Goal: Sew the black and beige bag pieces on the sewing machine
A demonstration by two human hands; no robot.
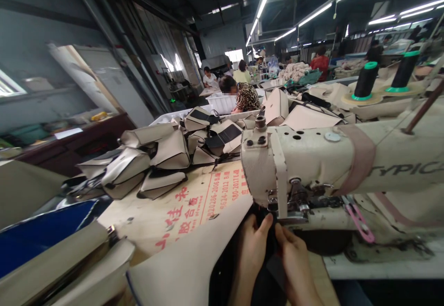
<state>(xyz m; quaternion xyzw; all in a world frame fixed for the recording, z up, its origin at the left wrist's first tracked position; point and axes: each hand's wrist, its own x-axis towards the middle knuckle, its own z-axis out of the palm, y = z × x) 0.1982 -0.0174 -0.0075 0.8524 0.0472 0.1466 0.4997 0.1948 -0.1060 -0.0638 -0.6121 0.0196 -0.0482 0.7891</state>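
Note:
A beige and black bag piece [194, 255] lies partly under the head of a white sewing machine [312, 158], its black side toward me. My left hand [255, 246] grips the black material just below the needle area, thumb pointing up toward the machine. Close to its right, my right hand [294, 259] pinches the same black material, fingertips near the machine's lower arm. The needle and the edge being held are too dark to make out.
Beige and black bags [169, 151] are heaped behind the plywood board [187, 204]. Black thread spools [365, 81] stand beyond the machine. Pink-handled snips [360, 222] rest at its right. More bag pieces [62, 259] lie lower left. People sit farther back.

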